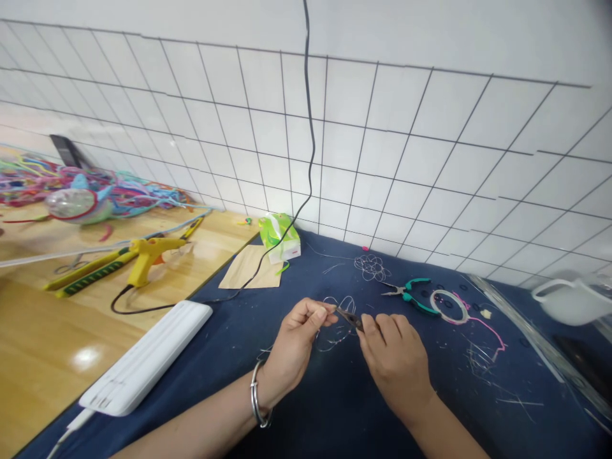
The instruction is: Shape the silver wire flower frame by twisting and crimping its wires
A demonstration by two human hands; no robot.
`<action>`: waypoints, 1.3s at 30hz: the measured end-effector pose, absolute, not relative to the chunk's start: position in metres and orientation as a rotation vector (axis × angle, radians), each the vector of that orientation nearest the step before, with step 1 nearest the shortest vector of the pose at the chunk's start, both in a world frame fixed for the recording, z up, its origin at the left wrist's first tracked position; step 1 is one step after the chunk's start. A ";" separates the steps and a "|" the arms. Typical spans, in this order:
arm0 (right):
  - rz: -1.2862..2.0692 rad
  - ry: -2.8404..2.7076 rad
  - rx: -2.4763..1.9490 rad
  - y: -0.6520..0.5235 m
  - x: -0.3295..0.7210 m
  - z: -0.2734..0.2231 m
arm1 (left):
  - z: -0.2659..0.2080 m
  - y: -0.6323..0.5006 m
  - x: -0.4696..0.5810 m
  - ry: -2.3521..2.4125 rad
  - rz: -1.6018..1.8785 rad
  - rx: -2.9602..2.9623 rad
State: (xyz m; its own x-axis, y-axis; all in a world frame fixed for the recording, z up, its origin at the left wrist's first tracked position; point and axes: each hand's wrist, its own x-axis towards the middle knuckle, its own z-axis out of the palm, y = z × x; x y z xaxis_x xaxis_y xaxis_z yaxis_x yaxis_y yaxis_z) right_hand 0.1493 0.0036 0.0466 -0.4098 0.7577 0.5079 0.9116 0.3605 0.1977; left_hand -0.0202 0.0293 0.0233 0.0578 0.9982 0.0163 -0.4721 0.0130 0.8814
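My left hand [299, 338] is closed in a pinch on thin silvery wire [351, 305], which loops out over the dark blue cloth behind my fingers. Dark-jawed pliers [351, 317] sit in my right hand [396, 357], their handles wrapped by my fingers and hidden in the palm. The jaw tips point left and meet the wire at my left fingertips. A tangle of similar wire [371, 268] lies farther back on the cloth. Beyond my right hand rests a second pair of pliers with teal handles [414, 294].
A white power bank [148, 357] with a cable lies left. Behind it are a yellow glue gun [146, 258], a tissue pack [278, 237] and a black cord [310, 127] hanging down. At right are a clear ring [449, 307], wire scraps [480, 357] and a white cup [571, 299].
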 end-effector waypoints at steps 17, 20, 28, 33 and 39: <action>0.524 -1.716 -1.531 0.010 0.143 0.032 | 0.019 0.025 -0.016 0.778 1.275 0.729; 0.779 -1.577 -1.507 0.011 0.141 0.030 | 0.018 0.022 -0.013 0.779 1.233 0.757; 0.834 -1.489 -1.508 0.014 0.147 0.033 | 0.016 0.031 -0.016 0.879 1.098 1.061; 0.782 -1.492 -1.501 0.016 0.151 0.033 | 0.017 0.038 -0.020 0.928 1.044 1.282; 0.739 -1.476 -1.455 0.015 0.153 0.032 | 0.013 0.041 -0.024 0.932 0.895 1.362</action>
State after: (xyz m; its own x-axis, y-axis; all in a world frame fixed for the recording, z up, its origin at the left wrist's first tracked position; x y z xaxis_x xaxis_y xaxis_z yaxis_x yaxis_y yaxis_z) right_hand 0.1531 0.0155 0.0320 0.1062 0.9763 0.1888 0.4331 0.1255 -0.8926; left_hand -0.0239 0.0408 0.0134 0.3835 0.9233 -0.0232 0.0139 0.0193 0.9997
